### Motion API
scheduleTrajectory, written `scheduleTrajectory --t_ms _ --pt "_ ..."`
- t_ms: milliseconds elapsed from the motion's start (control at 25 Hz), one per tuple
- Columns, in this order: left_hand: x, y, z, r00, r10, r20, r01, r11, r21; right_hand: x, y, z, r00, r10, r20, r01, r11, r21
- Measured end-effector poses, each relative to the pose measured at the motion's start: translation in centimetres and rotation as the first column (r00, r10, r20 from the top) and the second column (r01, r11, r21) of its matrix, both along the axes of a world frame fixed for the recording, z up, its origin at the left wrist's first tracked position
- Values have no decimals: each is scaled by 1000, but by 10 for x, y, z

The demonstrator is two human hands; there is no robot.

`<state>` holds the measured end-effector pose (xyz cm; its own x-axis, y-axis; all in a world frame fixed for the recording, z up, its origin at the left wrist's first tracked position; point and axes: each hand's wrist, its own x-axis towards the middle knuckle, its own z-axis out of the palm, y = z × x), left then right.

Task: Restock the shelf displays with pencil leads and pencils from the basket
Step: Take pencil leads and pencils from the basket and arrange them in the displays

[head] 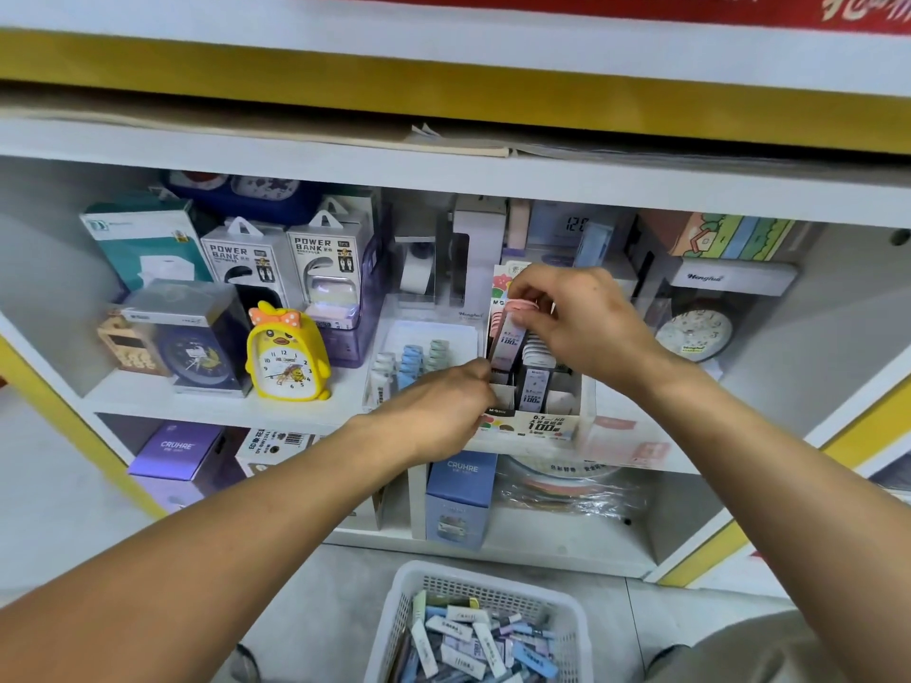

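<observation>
White shelf | right hand pinches slim lead case | left hand grips cardboard display box

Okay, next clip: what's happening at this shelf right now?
A person is restocking a cardboard lead display box on the middle shelf. The right hand pinches a pink-capped pencil lead case and holds it above the box's left slots, while the left hand rests against the box's front left corner. Several cases already stand in the box. On the floor below, a white basket holds many more lead cases, so plenty is left to shelve.
</observation>
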<state>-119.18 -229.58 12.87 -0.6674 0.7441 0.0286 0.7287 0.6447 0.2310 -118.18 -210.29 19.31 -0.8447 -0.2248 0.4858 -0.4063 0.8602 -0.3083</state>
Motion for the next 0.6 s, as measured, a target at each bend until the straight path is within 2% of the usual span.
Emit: scheduleTrajectory --t_ms 120,240,360,600 --pt "0 1 2 1000 -3 18 2 1000 30 0 -3 -5 1000 13 9 -14 998 68" --pt "0 0 5 999 -39 13 39 999 14 0 -6 -14 997 35 70 -45 987 153" --pt "1 -2 7 999 -51 16 51 999 -7 -2 -6 -16 998 7 58 -19 976 215" --pt "10 -10 13 1000 11 24 -13 996 86 12 -9 -8 997 -62 38 55 984 169"
